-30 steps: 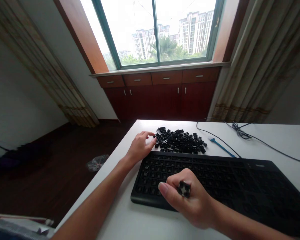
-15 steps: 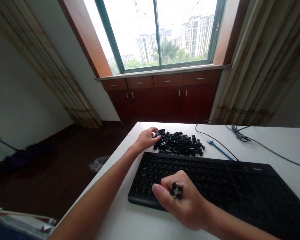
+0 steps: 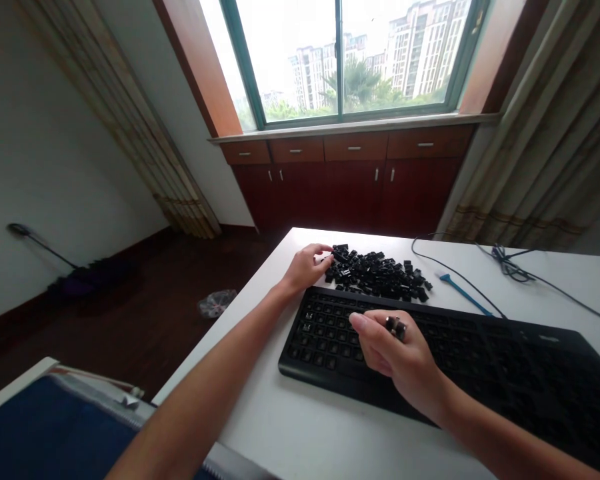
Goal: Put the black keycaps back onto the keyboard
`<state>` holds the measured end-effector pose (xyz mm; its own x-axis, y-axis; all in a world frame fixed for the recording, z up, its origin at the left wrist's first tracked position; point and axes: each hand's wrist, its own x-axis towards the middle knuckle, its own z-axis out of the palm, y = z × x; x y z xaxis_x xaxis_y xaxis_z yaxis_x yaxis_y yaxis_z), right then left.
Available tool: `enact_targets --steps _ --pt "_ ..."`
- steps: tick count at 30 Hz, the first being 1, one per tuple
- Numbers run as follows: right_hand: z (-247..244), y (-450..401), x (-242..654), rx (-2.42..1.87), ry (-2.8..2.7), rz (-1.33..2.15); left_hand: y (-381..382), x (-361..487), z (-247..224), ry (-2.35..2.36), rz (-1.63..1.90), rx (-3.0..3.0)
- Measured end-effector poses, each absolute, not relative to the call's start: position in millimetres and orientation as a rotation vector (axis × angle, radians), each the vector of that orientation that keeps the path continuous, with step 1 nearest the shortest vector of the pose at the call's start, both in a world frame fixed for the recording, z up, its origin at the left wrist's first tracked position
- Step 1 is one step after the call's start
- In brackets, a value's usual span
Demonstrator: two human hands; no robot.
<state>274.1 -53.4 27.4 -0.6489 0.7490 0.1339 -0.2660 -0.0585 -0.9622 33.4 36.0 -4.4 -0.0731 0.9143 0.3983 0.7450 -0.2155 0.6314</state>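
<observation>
My left hand (image 3: 306, 268) is at the near-left edge of a heap of loose black keycaps (image 3: 380, 273). Its thumb and fingertips close around a keycap at the heap's edge, partly hidden by the fingers. My right hand (image 3: 397, 347) is closed in a fist above the black keyboard (image 3: 325, 377), with its thumb pointing left. Out of the top of the fist pokes the dark, partly shiny end of a small tool (image 3: 396, 327); the fingers cover the rest. The keyboard shows bare key sockets without caps, two of them with pale metal parts near its left end.
Behind the keyboard lies a blue brush (image 3: 465, 295) beside a black cable (image 3: 510, 263) on the white table (image 3: 260, 413). A blue-seated chair or similar piece (image 3: 55, 427) stands at lower left. On the floor is a clear plastic bag (image 3: 217, 303).
The view has shifted, so the whole scene sits further right. My right hand has moved up and away over the keyboard and turned slightly. My left hand stays at the keycap heap.
</observation>
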Motion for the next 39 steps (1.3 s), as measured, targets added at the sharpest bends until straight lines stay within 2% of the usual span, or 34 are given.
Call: enact_targets --steps 18,23,29,33,39 --pt "33 -61 279 -0.521 -1.78 1.655 58 19 -12 1.742 1.084 2.081" --pt "30 -57 276 -0.552 -1.566 1.807 53 22 -11 1.685 1.077 2.091" --pt "43 -34 273 -0.615 -1.001 2.028 49 19 -12 1.677 1.125 2.013" --pt "51 -14 282 -0.672 -0.83 1.962 48 20 -11 1.647 1.169 2.014" --pt "48 -1 289 -0.666 -0.978 1.791 48 20 -10 1.644 1.193 2.026"
